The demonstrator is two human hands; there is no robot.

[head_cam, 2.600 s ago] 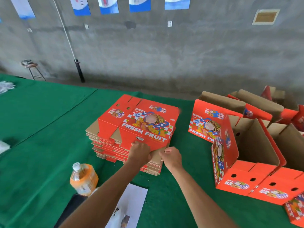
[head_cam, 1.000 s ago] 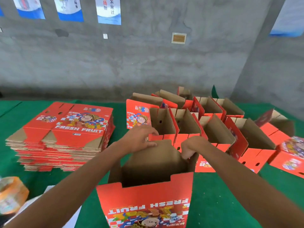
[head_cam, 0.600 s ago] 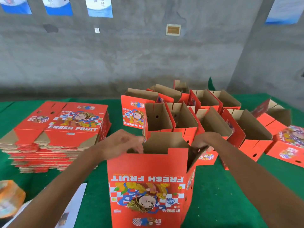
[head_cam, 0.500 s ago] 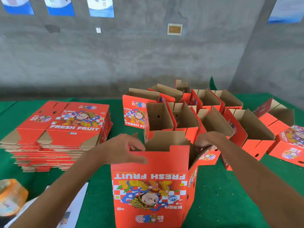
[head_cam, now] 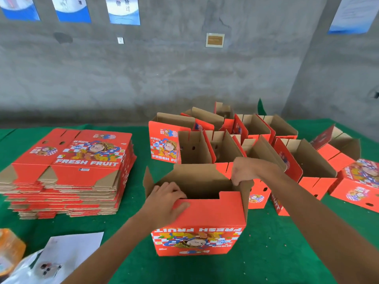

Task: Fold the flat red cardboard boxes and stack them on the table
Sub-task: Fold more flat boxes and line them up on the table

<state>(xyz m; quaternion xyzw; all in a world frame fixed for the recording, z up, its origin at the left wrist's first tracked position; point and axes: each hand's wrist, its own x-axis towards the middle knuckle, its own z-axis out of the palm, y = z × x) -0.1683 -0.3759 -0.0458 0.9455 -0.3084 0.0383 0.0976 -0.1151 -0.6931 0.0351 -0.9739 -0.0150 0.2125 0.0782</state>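
Inspector: Left hand (head_cam: 166,198) sits at lower centre of the frame, on the near left corner of the open box (head_cam: 200,224). Thumb lies on the red front panel, fingers curl over the top edge into the opening. It grips that edge.

Clerk: And the right hand (head_cam: 247,171)?

Inspector: Centre of the frame, at the box's far right corner. Fingers are curled down round the brown side flap there, pinching it.

Clerk: Position of the box?

Inspector: Standing upright on the green desk (head_cam: 276,253), centre of the frame. Top open, brown inner walls showing. The print on its front reads upside down from this side.

Clerk: The flat stock?

Inspector: One stack of flats (head_cam: 67,173) at middle left of the frame, lying on the desk, well apart from both hands. Printed face up on the top sheet.

Clerk: Finished work?

Inspector: A cluster of folded boxes (head_cam: 252,144) at centre right and right of the frame, just behind the held box, tops open, packed side by side. Some at far right lie tilted or on their sides.

Clerk: Anything else on the desk?

Inspector: Lower left corner: a white sheet (head_cam: 67,255) and, at the very edge, an orange bottle (head_cam: 10,249), blurred and partly cut off. Behind the desk, a grey wall (head_cam: 164,74) with posters (head_cam: 124,10) along the top of the frame.
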